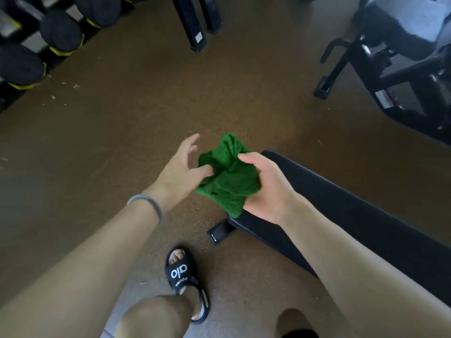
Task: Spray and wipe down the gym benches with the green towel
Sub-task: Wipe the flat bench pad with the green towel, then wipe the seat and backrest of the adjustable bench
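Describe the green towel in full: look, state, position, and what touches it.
The green towel is a bright green, fuzzy terry-like cloth, bunched into a crumpled wad with deep folds, not spread flat. It is held in the air above the near end of the black padded bench. The right hand grips it from the right side; the left hand touches its left edge, its other fingers spread loosely.

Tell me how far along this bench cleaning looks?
Nothing shows as done: the black bench has no visible wet streaks, though the view is too dim to be sure. In hand: the right hand grips the bunched green towel over the bench end, the left hand pinching its edge. No spray bottle is visible. The wiping seems left.
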Demonstrator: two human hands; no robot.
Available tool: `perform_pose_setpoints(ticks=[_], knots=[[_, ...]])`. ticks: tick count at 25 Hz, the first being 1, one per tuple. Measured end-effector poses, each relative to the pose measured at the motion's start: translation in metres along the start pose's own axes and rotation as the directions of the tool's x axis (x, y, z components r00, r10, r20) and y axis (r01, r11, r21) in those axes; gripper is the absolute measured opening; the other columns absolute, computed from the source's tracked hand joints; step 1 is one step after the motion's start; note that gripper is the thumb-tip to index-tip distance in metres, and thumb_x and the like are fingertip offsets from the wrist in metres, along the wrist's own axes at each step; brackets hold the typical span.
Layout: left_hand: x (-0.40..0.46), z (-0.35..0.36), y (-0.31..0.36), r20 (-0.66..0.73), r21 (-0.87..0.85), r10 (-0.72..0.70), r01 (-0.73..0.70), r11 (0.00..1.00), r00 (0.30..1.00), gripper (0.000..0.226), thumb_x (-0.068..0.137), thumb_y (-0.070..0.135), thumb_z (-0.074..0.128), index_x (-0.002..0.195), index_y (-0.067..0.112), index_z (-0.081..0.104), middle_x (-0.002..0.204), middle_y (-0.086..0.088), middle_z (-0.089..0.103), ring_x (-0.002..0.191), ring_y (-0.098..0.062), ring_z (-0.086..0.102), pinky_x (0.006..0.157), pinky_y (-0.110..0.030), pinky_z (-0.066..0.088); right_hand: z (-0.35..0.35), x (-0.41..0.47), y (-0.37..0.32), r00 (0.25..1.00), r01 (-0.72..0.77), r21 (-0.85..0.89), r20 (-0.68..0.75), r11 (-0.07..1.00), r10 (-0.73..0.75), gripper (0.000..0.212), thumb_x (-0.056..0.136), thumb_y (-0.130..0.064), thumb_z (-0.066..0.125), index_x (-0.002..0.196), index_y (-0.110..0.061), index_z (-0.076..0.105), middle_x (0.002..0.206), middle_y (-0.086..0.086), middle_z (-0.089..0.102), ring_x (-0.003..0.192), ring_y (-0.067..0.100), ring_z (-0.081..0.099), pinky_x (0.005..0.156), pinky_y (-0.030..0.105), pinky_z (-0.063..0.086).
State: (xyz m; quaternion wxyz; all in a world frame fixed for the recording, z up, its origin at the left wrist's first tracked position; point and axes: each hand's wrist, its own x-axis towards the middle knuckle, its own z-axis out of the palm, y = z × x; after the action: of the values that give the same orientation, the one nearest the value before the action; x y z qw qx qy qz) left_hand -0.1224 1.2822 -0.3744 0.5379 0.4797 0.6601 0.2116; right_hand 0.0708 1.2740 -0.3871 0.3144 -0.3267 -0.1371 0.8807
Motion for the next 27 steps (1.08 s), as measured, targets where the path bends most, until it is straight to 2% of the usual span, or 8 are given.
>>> perform_pose_setpoints(ticks=[3,5,8,9,11,16,21,27], knots=[[-0.014,-0.039,0.074,0.162,0.075,-0.029,0.017,0.997,0.986,0.033,0.093,0.021,0.073,0.124,0.029,0.064,0.123,0.011,0.069,0.107,-0.013,0.071,0.085,-0.027,0.058,0.053,-0.028,-0.042,0.999,-0.038,-0.011,0.030,0.999,0.038,0.051,0.106,-0.034,0.049,0.152,-0.011,0.047,0.150,0.017,0.054,0.140,0.035,0.050,0.120,0.053,0.034],[-0.022,-0.064,0.120,0.208,0.162,0.000,-0.035,0.986,0.978,0.009,0.098,0.026,0.067,0.104,0.021,0.068,0.097,0.004,0.075,0.087,-0.011,0.074,0.074,-0.025,0.059,0.095,-0.036,-0.071,0.998,-0.042,-0.120,-0.048,0.992,0.037,0.048,0.103,-0.032,0.058,0.147,-0.013,0.053,0.143,0.015,0.061,0.134,0.034,0.057,0.117,0.054,0.039],[-0.026,-0.100,0.169,0.267,0.280,0.042,-0.120,0.952,0.963,0.030,0.096,0.044,0.056,0.099,0.016,0.067,0.094,-0.012,0.072,0.090,-0.033,0.070,0.078,-0.044,0.057,0.144,-0.035,-0.102,0.973,-0.031,-0.354,-0.225,0.935,-0.053,0.042,0.096,-0.024,0.072,0.136,-0.017,0.062,0.128,0.011,0.071,0.120,0.030,0.068,0.110,0.056,0.047],[-0.028,-0.113,0.185,0.293,0.310,0.043,-0.138,0.941,0.955,0.030,0.097,0.044,0.055,0.097,0.017,0.066,0.089,-0.011,0.071,0.084,-0.037,0.066,0.072,-0.042,0.053,0.156,-0.035,-0.112,0.959,-0.011,-0.377,-0.267,0.926,-0.097,0.039,0.095,-0.022,0.073,0.133,-0.017,0.065,0.126,0.011,0.072,0.119,0.029,0.069,0.109,0.056,0.048],[-0.027,-0.134,0.211,0.332,0.335,0.045,-0.163,0.928,0.942,0.028,0.102,0.041,0.056,0.092,0.016,0.062,0.070,-0.002,0.061,0.060,-0.025,0.051,0.061,-0.036,0.041,0.175,-0.036,-0.129,0.944,0.026,-0.390,-0.293,0.921,-0.150,0.035,0.094,-0.015,0.070,0.130,-0.015,0.067,0.125,0.013,0.072,0.119,0.030,0.068,0.109,0.054,0.049],[-0.014,-0.144,0.279,0.432,0.486,0.054,-0.283,0.827,0.900,0.028,0.105,0.042,0.052,0.094,0.016,0.055,0.060,0.005,0.047,0.043,-0.007,0.035,0.042,-0.021,0.029,0.194,-0.055,-0.169,0.858,0.039,-0.452,-0.442,0.891,-0.262,0.051,0.070,-0.002,0.060,0.117,-0.018,0.070,0.120,0.018,0.069,0.118,0.037,0.064,0.108,0.057,0.048],[-0.002,-0.116,0.360,0.530,0.534,0.042,-0.372,0.759,0.847,0.022,0.096,0.044,0.065,0.094,0.024,0.056,0.075,0.003,0.067,0.054,-0.006,0.057,0.047,-0.018,0.043,0.188,-0.094,-0.226,0.852,0.029,-0.455,-0.455,0.890,-0.260,0.045,0.081,0.002,0.066,0.118,-0.023,0.069,0.114,0.009,0.075,0.108,0.029,0.071,0.101,0.051,0.055],[0.030,-0.088,0.429,0.605,0.624,-0.076,-0.412,0.664,0.793,0.011,0.095,0.032,0.069,0.098,0.026,0.060,0.094,-0.001,0.072,0.084,-0.022,0.072,0.072,-0.035,0.060,0.172,-0.122,-0.292,0.826,0.061,-0.519,-0.453,0.853,-0.335,0.031,0.088,-0.010,0.079,0.117,-0.019,0.072,0.109,0.001,0.079,0.101,0.020,0.076,0.096,0.049,0.058]])
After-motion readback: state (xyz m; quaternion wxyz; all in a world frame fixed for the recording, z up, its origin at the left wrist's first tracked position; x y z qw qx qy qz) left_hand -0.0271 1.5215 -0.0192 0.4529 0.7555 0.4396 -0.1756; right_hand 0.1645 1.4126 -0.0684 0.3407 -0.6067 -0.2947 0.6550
